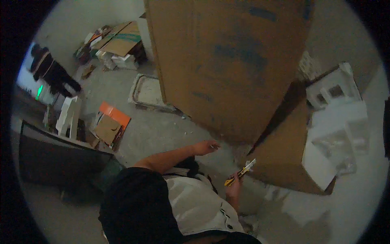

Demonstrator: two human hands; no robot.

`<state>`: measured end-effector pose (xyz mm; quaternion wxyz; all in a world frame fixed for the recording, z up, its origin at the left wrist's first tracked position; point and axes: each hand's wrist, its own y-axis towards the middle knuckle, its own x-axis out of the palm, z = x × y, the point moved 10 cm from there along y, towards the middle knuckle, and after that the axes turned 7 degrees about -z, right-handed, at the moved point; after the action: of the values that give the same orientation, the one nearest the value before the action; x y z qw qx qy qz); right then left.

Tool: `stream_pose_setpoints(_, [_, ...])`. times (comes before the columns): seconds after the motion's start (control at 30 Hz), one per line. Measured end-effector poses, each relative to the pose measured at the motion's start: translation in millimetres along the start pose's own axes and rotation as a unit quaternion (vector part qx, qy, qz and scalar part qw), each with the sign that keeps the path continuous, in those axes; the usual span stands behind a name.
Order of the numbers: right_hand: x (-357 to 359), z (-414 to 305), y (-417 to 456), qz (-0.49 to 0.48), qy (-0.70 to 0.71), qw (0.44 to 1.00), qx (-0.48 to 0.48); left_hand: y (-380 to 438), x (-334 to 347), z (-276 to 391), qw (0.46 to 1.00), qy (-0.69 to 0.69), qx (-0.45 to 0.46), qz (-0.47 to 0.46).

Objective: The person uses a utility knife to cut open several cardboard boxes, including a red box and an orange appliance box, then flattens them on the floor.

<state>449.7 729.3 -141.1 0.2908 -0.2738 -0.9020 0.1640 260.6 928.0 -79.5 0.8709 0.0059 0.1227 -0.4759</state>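
Note:
My right hand (234,187) grips a yellow snap-off utility knife (239,174), its blade pointing up and to the right. The blade tip is close to the lower corner of a big cardboard box (228,76), near a second, lower carton (280,152); whether it touches cardboard cannot be told. My left hand (207,147) is held out in front of my body, apart from the big box's lower edge. Its fingers look partly curled. A small pale spot shows at the fingertips, too blurred to identify. Dark printed marks cover the big box's face.
White foam packing pieces (335,131) rest on and beside the lower carton. Behind the big box lies a pale tray-like piece (149,91). Flattened cardboard (122,38), an orange sheet (114,114) and a dark panel (61,152) stand left. A person (53,68) is farther back.

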Motion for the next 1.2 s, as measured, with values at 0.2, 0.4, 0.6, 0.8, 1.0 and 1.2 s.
stream_pose_setpoints(0.2, [43, -14, -8, -0.065, -0.264, 0.953, -0.134, -54, -36, -6, 0.996, -0.042, -0.006, 0.081])
stream_pose_setpoints(0.4, [60, -4, -39, -0.152, -0.468, 0.831, -0.261, -110, -10, -37, 0.984, -0.09, -0.013, 0.152])
stream_pose_setpoints(0.6, [43, 23, -104, -0.221, -0.197, 0.939, 0.172, -199, 58, 43, 0.962, -0.012, -0.047, 0.268])
stream_pose_setpoints(0.8, [87, -71, -159, -0.386, -0.342, 0.829, 0.219, -292, 129, 145, 0.874, -0.127, -0.146, 0.446])
stream_pose_setpoints(1.0, [99, -100, -165, -0.456, -0.356, 0.768, 0.274, -335, 210, 185, 0.791, -0.173, -0.178, 0.56])
stream_pose_setpoints(1.2, [109, -74, -179, -0.513, -0.375, 0.713, 0.295, -332, 232, 153, 0.752, -0.211, -0.152, 0.605])
